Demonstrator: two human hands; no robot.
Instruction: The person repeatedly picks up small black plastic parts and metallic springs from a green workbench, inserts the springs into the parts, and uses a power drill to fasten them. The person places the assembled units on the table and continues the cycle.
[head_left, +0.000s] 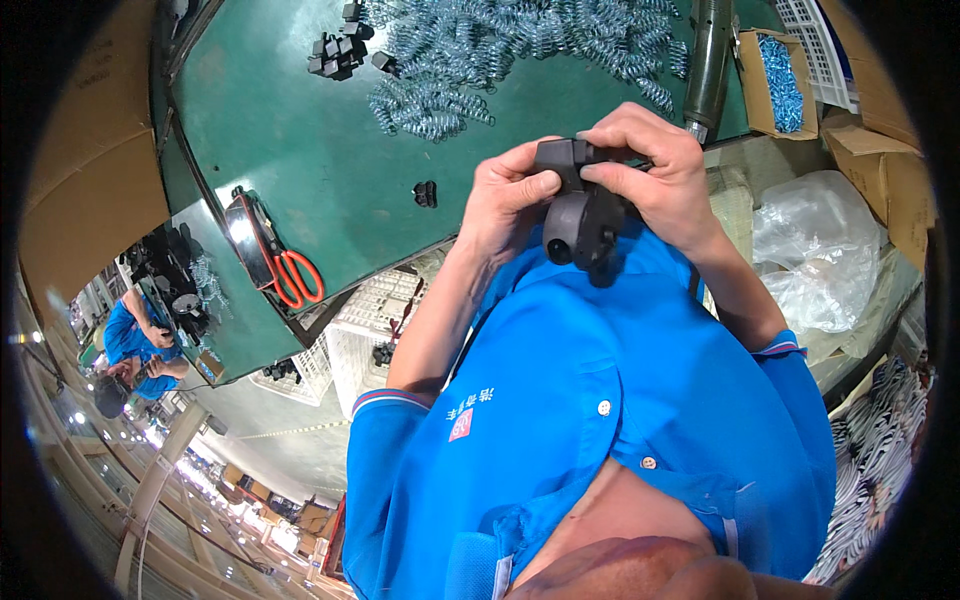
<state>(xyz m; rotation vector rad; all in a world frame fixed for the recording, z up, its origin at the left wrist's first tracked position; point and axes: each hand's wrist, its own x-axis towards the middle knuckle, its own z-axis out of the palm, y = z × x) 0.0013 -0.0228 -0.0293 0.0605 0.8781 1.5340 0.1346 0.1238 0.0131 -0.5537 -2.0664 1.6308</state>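
Observation:
Close in front of my blue shirt, both hands hold a black moulded plastic part [580, 222] with a rounded lower body, a round hole and a blocky upper end. My left hand [500, 200] pinches the blocky end from the left, thumb lying on its face. From the right, my right hand [655, 165] is closed on the same end, its thumb and fingers near the top; some fingertips are hidden behind the part. A small black piece [425, 194] lies on the green table [330, 150] to the left of my hands.
Coil springs [500, 45] lie heaped at the far side, beside black blocks [338, 52]. Orange-handled scissors [298, 278] rest at left. A dark green cylindrical tool [708, 65] and a carton of blue screws [783, 85] stand far right. Right, a clear plastic bag [815, 245]; far left, another person [135, 335].

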